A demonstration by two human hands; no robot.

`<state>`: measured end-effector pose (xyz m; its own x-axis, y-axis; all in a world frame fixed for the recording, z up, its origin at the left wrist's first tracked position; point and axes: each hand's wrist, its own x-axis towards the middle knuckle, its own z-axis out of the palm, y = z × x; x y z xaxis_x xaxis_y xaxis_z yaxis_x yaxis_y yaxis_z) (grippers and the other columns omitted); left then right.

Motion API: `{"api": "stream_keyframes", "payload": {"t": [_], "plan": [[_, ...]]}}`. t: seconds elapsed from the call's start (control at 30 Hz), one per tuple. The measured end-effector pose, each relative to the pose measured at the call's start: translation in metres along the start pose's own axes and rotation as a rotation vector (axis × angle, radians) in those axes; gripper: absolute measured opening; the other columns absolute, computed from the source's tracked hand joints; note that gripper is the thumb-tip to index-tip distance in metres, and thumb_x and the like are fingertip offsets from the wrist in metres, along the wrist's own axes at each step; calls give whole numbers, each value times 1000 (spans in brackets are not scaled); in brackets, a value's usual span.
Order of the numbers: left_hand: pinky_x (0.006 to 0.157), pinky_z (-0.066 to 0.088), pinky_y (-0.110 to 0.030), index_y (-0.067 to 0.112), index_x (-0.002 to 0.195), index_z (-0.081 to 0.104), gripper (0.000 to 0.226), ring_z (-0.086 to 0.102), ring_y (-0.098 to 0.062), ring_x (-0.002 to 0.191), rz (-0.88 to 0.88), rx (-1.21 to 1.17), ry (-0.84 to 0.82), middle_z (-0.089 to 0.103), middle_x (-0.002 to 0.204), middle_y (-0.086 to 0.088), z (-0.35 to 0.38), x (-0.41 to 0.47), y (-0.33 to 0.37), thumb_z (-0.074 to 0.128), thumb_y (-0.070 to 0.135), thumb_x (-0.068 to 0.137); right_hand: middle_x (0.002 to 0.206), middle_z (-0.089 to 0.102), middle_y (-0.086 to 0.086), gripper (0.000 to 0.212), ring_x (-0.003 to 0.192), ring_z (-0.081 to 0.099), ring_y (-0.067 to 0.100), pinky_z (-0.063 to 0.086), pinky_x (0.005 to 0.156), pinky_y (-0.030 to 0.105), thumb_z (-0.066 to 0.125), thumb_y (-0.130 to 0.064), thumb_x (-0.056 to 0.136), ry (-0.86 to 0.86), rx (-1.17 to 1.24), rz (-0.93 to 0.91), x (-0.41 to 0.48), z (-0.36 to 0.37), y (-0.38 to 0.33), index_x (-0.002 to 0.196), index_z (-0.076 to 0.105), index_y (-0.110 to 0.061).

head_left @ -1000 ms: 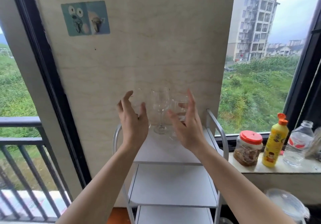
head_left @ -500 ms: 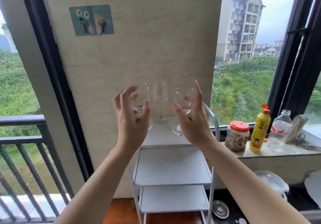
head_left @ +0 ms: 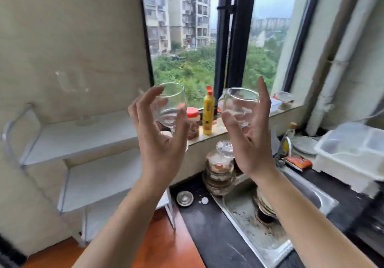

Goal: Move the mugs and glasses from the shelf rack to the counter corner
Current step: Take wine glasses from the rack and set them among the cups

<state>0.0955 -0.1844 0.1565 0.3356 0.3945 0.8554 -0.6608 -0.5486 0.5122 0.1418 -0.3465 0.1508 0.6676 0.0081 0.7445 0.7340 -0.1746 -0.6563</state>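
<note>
I hold two clear stemmed glasses up in front of the window. My left hand grips the left wine glass under its bowl, stem between the fingers. The right wine glass sits the same way in my right hand, its round foot showing below the palm. Both glasses are upright and away from the white shelf rack at the left. On the rack's top shelf a third glass shows as a faint blur. The black counter lies below my hands.
A steel sink holding stacked dishes is sunk into the counter. Stacked lidded bowls stand at its far end. A red-lidded jar and a yellow bottle stand on the window sill. A white plastic dish box sits at right.
Both hands closed on a glass each and lifted them off the top shelf. My view and the glasses swung right, toward the window and sink.
</note>
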Motion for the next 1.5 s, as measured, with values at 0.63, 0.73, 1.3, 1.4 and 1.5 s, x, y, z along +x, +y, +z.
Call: {"api": "stream_keyframes", "payload": {"t": [0.63, 0.73, 1.3, 1.4, 1.5], "plan": [[90, 53, -51, 11, 136, 44, 60, 58, -15, 116, -384, -525, -591, 53, 130, -10, 476, -267, 313, 74, 22, 84, 124, 59, -12, 85, 98, 65, 4, 53, 85, 33, 65, -53, 81, 488, -469, 300, -111, -623, 82, 154, 30, -27], [95, 51, -53, 20, 133, 47, 60, 58, -9, 116, -392, -604, -691, 55, 129, -6, 534, -302, 361, 71, 31, 79, 123, 60, -15, 81, 99, 66, 7, 54, 88, 35, 67, -53, 80, 587, -499, 330, -130, -704, 80, 151, 34, -31], [98, 51, -33, 20, 140, 46, 71, 58, -15, 121, -559, -935, -1121, 56, 133, -6, 878, -526, 513, 72, 34, 76, 123, 61, -29, 58, 105, 62, -1, 46, 89, 13, 71, -51, 75, 920, -863, 557, -200, -1051, 153, 123, 41, -64], [103, 47, -47, 22, 138, 46, 70, 57, -19, 122, -540, -963, -1182, 55, 132, -4, 936, -542, 544, 71, 36, 74, 120, 60, -32, 58, 102, 65, -1, 48, 85, 18, 71, -53, 76, 929, -900, 597, -188, -1105, 159, 126, 43, -59], [103, 48, -45, 27, 136, 46, 68, 55, -11, 123, -514, -1000, -1225, 53, 135, -1, 987, -553, 577, 71, 37, 73, 117, 59, -37, 55, 100, 65, -6, 46, 79, 9, 70, -55, 75, 988, -952, 590, -182, -1157, 161, 120, 40, -64]]}}
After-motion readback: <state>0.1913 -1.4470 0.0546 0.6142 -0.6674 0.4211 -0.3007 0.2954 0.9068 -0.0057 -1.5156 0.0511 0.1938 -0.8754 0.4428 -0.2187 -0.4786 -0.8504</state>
